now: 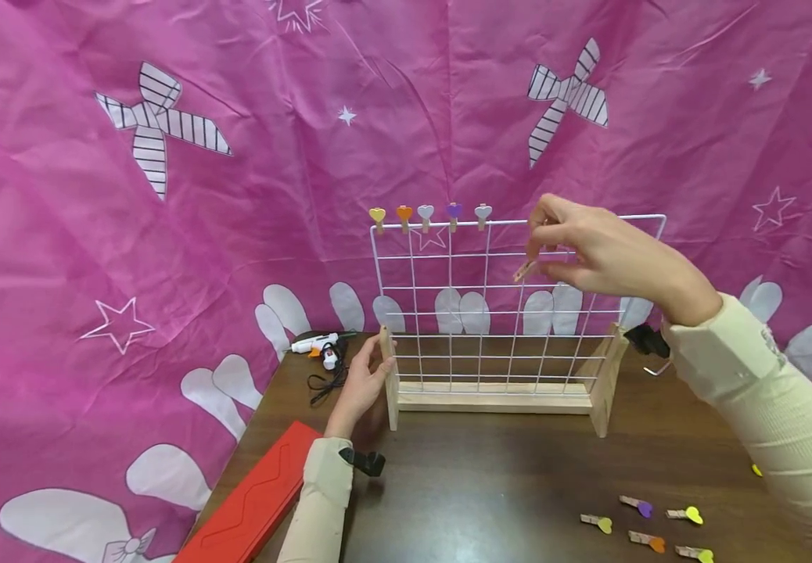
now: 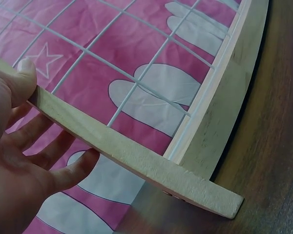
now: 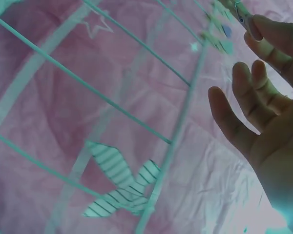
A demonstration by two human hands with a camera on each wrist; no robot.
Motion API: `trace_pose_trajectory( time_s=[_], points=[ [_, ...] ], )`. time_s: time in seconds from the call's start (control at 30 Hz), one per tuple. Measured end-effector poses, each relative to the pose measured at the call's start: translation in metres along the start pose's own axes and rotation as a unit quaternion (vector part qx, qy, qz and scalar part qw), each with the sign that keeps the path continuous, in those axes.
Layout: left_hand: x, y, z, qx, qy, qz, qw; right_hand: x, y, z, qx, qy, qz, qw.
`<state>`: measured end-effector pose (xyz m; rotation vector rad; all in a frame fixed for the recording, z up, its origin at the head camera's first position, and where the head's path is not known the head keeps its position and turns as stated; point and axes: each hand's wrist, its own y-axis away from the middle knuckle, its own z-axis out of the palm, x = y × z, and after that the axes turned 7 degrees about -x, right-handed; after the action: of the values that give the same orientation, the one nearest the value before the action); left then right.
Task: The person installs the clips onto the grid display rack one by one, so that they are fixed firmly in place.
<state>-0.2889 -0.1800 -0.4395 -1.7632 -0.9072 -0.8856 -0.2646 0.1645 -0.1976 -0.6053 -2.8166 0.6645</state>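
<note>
A white wire grid rack (image 1: 486, 313) in a wooden stand (image 1: 494, 400) stands upright on the table. My left hand (image 1: 366, 383) grips its left wooden post (image 2: 122, 151), thumb on one side and fingers on the other. In front of the grid, below its top bar, my right hand (image 1: 592, 246) pinches a small wooden clothespin (image 1: 522, 271) between thumb and forefinger. The other fingers are spread in the right wrist view. Heart clothespins in yellow (image 1: 377, 216), orange (image 1: 404, 215), white (image 1: 425, 213) and purple (image 1: 454, 213) are clipped along the top bar's left part.
Several loose heart clothespins, among them a purple one (image 1: 637, 506) and an orange one (image 1: 648, 541), lie at the table's front right. A red box (image 1: 254, 500) lies at left. Behind it are a white glue gun (image 1: 316, 342) and black cord (image 1: 328, 381). Pink cloth hangs behind.
</note>
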Motion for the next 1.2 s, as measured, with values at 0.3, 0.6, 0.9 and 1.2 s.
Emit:
trace_pose_trajectory(
  time_s=[0.3,0.6,0.9,1.2],
  points=[
    [-0.004,-0.002,0.004,-0.010,0.005,0.001,0.9999,0.011,-0.034,-0.033,0.008,0.046,-0.003,0.999],
    [-0.006,-0.001,0.009,-0.012,0.006,0.001,0.9999,0.029,-0.054,-0.037,-0.053,0.058,0.010,0.997],
    [-0.006,0.001,0.008,-0.010,0.003,-0.004,0.9999,0.028,-0.066,-0.034,-0.121,0.056,0.060,0.989],
    [-0.004,-0.001,0.000,0.001,0.015,0.005,0.9999,0.015,-0.058,-0.035,-0.137,0.038,0.122,0.982]
  ],
)
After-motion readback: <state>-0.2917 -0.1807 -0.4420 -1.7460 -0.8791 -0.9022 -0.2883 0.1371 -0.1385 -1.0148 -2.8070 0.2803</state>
